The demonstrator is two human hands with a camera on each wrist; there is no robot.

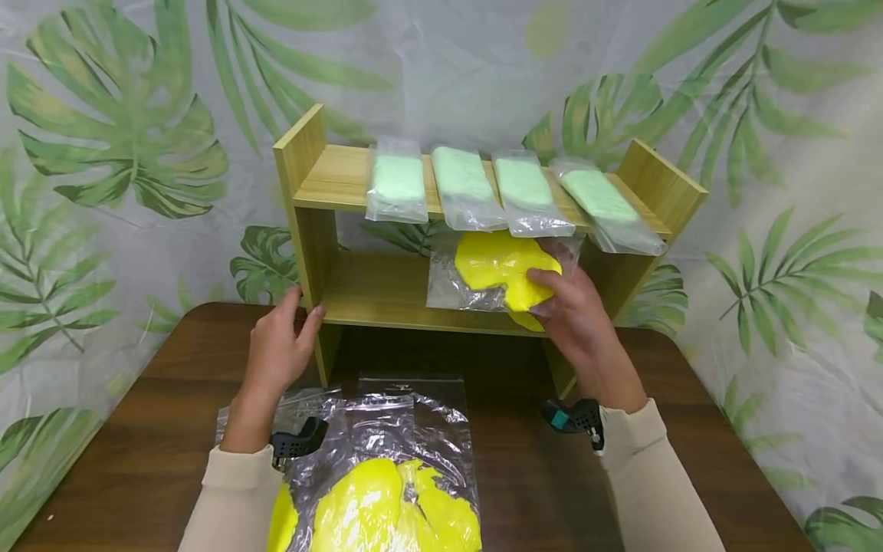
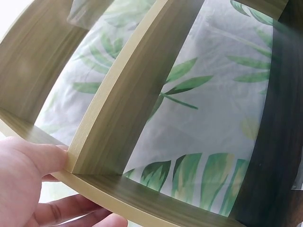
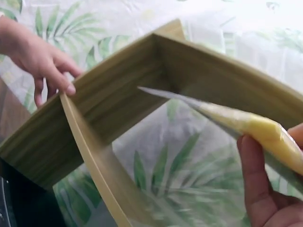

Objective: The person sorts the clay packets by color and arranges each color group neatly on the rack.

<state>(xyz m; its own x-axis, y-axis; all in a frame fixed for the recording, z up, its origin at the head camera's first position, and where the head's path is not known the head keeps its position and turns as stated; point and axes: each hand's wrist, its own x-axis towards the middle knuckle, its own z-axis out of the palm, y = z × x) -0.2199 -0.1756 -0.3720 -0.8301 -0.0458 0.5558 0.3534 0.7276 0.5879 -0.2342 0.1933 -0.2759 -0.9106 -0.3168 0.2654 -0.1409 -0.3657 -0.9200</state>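
A two-tier wooden shelf (image 1: 386, 287) stands on the table. At its left side panel my left hand (image 1: 277, 341) holds the shelf, thumb on the front edge and fingers along the outer face, as the left wrist view shows. My right hand (image 1: 582, 322) pinches a clear plastic bag of yellow clay-like stuff (image 1: 500, 261), thumb on the front and fingers behind. That bag hangs in front of the lower tier's opening, tilted in the right wrist view. Four-sided pale green packs in clear bags, several of them, lie along the top tier, such as this pale green pack (image 1: 398, 180).
More clear bags of yellow clay-like stuff (image 1: 359, 506) lie on the dark wooden table (image 1: 531, 475) in front of the shelf. Behind hangs a leaf-patterned cloth (image 1: 469, 69). The top tier's bags overhang its front edge. A black band is on each wrist.
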